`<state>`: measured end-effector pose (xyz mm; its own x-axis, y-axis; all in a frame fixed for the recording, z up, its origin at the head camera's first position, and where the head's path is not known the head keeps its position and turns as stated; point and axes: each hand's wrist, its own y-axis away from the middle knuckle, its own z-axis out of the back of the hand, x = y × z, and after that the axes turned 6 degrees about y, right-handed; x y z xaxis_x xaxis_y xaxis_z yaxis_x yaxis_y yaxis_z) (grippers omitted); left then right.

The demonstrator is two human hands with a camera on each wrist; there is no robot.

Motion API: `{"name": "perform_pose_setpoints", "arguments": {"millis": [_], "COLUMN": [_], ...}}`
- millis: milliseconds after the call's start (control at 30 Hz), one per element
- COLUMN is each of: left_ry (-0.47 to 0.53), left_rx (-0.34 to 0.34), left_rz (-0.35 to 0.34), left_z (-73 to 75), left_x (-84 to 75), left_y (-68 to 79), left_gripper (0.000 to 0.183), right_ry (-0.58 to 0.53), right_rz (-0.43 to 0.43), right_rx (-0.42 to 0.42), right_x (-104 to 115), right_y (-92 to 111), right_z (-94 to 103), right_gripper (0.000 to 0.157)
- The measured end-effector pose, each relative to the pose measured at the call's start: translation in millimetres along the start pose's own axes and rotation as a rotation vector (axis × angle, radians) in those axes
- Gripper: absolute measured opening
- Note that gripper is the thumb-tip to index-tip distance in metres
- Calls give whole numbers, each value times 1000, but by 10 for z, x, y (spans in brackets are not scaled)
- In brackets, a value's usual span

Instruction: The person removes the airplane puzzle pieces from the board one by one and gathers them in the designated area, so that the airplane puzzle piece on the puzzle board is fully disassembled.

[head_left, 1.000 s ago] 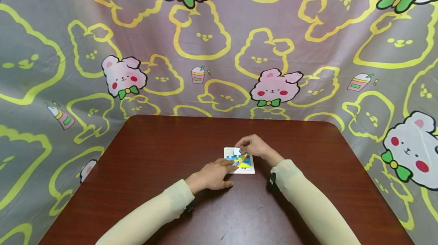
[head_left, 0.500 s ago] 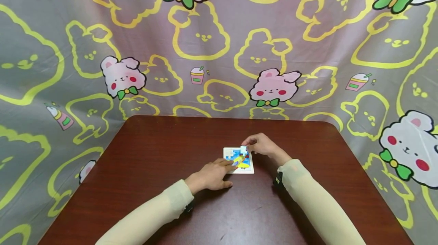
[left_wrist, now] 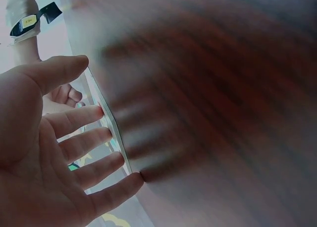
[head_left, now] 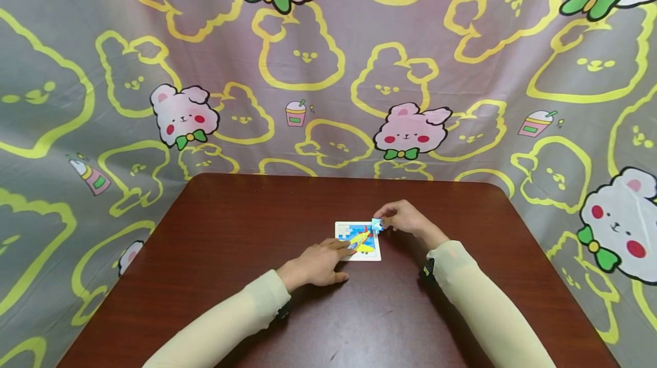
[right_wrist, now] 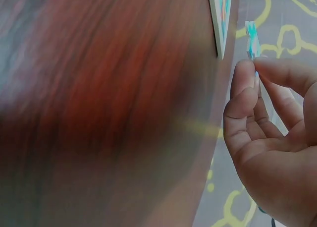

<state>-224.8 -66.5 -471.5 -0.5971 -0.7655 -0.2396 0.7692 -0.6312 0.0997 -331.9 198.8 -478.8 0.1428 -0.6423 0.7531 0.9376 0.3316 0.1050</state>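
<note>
A small jigsaw puzzle [head_left: 366, 255] in a white frame, picturing a yellow plane on blue, lies flat on the table. Its upper left corner shows a bare patch of the tray. My left hand [head_left: 319, 262] rests on the puzzle's left side with fingers spread straight; in the left wrist view the fingertips [left_wrist: 115, 160] touch its edge. Between thumb and index finger my right hand [head_left: 408, 222] pinches a blue-and-white puzzle piece [head_left: 377, 225], held up at the frame's upper right corner. Seen from the right wrist, the piece [right_wrist: 252, 38] stands edge-on, apart from the board.
A dark reddish-brown table [head_left: 267, 208] spreads around the puzzle. Behind it and at both sides hangs a grey curtain [head_left: 328, 105] printed with cartoon animals. Both wrists carry a black strap with a small device.
The right hand has moved to the right with the puzzle piece, from over the puzzle's top middle to its upper right corner. The piece has turned its picture side up. The left hand stays put.
</note>
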Motion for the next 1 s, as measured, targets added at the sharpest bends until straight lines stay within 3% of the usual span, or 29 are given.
{"name": "perform_pose_setpoints", "arguments": {"millis": [633,1000], "left_ry": [0,9], "left_rx": [2,8], "left_rz": [2,11], "left_z": [-11,-9], "left_x": [-5,-4], "left_y": [17,22], "left_gripper": [61,61], "right_ry": [22,76], "right_rz": [-49,-26], "right_rx": [0,-14], "right_x": [-179,-248], "right_y": [44,30], "right_z": [120,123], "right_gripper": [18,19]}}
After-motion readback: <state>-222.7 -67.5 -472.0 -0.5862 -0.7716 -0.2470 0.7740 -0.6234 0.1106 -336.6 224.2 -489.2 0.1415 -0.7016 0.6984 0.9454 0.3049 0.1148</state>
